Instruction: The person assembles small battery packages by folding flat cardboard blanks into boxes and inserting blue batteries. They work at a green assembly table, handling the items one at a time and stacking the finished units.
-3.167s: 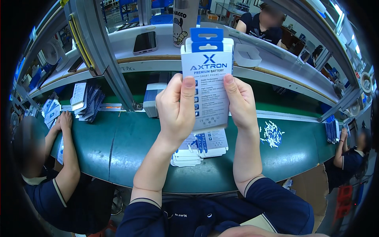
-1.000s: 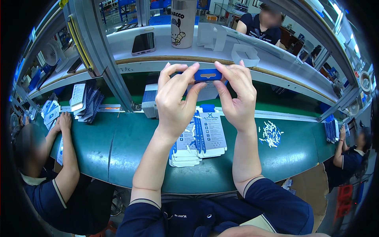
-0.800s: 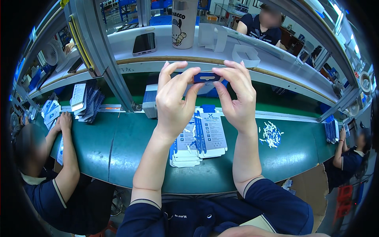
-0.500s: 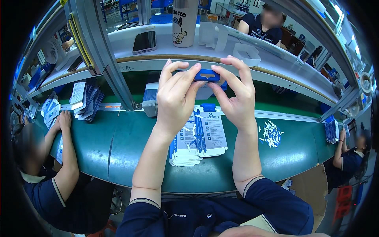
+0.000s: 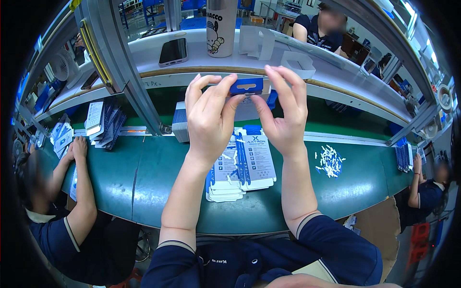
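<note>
Here, box (image 5: pixel 247 92) between both hands (image 5: pixel 207 117) (image 5: pixel 285 117).

Glossy tabletop (image 5: pixel 153 177), cardboard box (image 5: pixel 248 108), metal post (image 5: pixel 126 62)

You had open green tabletop (image 5: pixel 151 177) at your left, between your left forearm (image 5: pixel 185 192) and a co-worker's forearms (image 5: pixel 84 168). A narrower bare strip lay between your right forearm (image 5: pixel 298 187) and the scrap pile (image 5: pixel 330 162). The carton stack (image 5: pixel 257 161) obstructed the surface between your forearms; the box (image 5: pixel 247 87) partly filled the gap from left hand (image 5: pixel 209 115) to right hand (image 5: pixel 286 115). The shelf (image 5: pixel 165 73) (bottle (image 5: pixel 221 36) and phone (image 5: pixel 173 52) on it) barred forward reach, a metal post (image 5: pixel 115 53) forward-left.
</note>
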Available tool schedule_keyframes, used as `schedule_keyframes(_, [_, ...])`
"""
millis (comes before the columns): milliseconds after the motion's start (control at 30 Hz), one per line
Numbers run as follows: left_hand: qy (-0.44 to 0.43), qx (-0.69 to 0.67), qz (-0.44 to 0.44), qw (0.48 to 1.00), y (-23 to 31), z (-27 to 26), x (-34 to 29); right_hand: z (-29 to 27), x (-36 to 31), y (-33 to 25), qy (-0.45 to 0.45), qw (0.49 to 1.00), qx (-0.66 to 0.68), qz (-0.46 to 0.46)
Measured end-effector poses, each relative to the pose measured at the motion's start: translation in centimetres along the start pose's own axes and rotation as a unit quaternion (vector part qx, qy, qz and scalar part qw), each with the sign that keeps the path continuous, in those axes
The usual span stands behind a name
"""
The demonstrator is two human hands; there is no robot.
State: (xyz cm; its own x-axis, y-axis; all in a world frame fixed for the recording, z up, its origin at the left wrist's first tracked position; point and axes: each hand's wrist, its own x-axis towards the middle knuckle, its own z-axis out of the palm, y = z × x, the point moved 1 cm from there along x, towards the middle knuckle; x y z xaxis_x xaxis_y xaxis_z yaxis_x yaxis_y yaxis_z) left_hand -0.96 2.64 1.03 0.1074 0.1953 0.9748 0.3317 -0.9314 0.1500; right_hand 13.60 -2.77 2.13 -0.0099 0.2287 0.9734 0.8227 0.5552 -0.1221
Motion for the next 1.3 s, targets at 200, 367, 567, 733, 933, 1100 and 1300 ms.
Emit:
schedule_keyframes(200, [0.012, -0.043, -0.036, 0.998, -0.1, -0.3, -0.1, -0.2, 0.0, -0.4, 0.002, 1.0, -0.015, -0.023])
schedule_keyframes(367, [0.0, -0.06, -0.041, 0.997, -0.1, 0.0, -0.3, 0.2, -0.2, -0.7, -0.048, 0.999, 0.008, 0.009])
schedule_keyframes(567, [-0.02, -0.017, 0.0, 1.0, 0.4, 0.0, 0.3, -0.4, 0.2, -0.1, -0.06, 0.998, 0.033, 0.001])
schedule_keyframes(733, [-0.029, 0.0, 0.006, 1.0, 0.6, -0.1, 0.3, -0.2, 0.0, 0.5, -0.02, 0.998, 0.06, -0.01])
schedule_keyframes(933, [-0.046, 0.02, 0.026, 0.998, 0.3, 0.0, 0.3, -0.3, -0.3, 0.5, -0.032, 0.999, 0.026, 0.003])
schedule_keyframes(1100, [-0.047, 0.01, 0.022, 0.999, 0.3, 0.4, 0.0, -0.3, -0.5, 0.8, -0.04, 0.999, 0.01, 0.004])
schedule_keyframes(1300, [-0.038, 0.003, 0.036, 0.999, 0.0, 0.5, -0.1, -0.5, -0.3, 0.7, -0.047, 0.999, -0.004, -0.002])
